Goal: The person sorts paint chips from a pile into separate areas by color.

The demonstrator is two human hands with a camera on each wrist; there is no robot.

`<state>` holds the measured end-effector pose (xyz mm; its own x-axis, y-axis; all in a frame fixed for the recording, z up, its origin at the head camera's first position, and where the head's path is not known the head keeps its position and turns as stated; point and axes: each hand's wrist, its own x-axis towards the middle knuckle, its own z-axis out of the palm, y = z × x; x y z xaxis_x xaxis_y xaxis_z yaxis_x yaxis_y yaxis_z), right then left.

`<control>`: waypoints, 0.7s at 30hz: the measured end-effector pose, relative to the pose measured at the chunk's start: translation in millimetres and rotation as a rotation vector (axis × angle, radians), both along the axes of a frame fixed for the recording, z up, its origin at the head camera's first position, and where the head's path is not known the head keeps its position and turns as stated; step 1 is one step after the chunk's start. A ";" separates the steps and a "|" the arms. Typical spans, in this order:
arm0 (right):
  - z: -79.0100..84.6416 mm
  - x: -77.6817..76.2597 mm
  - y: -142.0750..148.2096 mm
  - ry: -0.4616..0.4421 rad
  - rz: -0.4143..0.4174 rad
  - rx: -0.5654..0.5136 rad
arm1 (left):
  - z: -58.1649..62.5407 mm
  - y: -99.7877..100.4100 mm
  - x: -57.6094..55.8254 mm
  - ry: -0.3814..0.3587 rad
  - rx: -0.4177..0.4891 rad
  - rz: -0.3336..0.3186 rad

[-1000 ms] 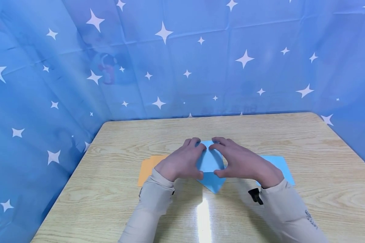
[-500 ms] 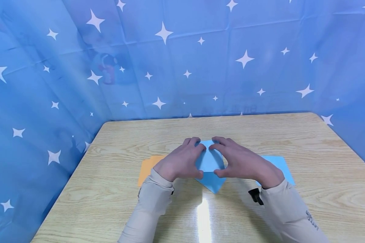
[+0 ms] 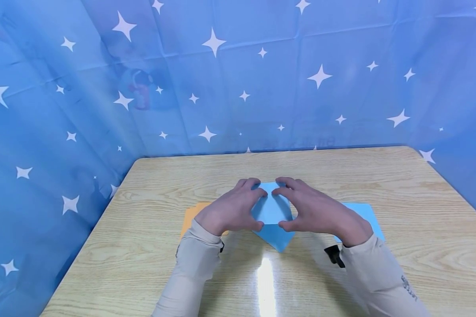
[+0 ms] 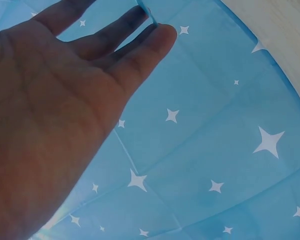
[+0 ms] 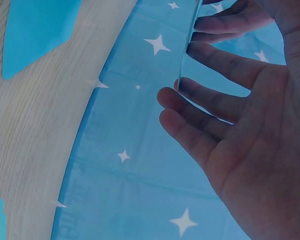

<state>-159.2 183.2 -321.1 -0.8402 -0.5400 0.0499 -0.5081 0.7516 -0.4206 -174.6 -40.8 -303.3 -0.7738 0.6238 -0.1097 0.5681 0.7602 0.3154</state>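
Note:
A folded light-blue paper (image 3: 271,210) lies on the wooden table (image 3: 341,176), with one corner pointing toward me. My left hand (image 3: 238,206) arches over its left side, fingertips at the top corner and thumb at the lower edge. My right hand (image 3: 311,209) mirrors this on the right side. In the left wrist view, the left hand (image 4: 65,100) has the paper edge (image 4: 149,14) at its fingertips. The right wrist view shows the paper's thin edge (image 5: 187,55) against the fingers of my right hand (image 5: 240,125).
An orange sheet (image 3: 190,216) lies flat under my left wrist. A second blue sheet (image 3: 366,215) lies flat behind my right wrist and also appears as the blue sheet (image 5: 35,30) in the right wrist view. A star-printed blue curtain (image 3: 238,79) walls the table's back and sides.
My left hand has slid slightly to the left, uncovering more of the paper's left part. The right hand and the paper have stayed in place.

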 end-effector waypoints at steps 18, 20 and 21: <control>15.5 1.3 24.0 -0.053 -0.031 0.014 | 10.6 23.8 -5.8 0.007 -0.029 -0.029; 19.2 2.4 34.3 -0.068 -0.037 0.018 | 12.0 33.9 -7.3 0.014 -0.035 -0.043; 20.8 3.1 40.0 -0.071 -0.042 0.021 | 12.6 39.8 -8.0 0.019 -0.034 -0.051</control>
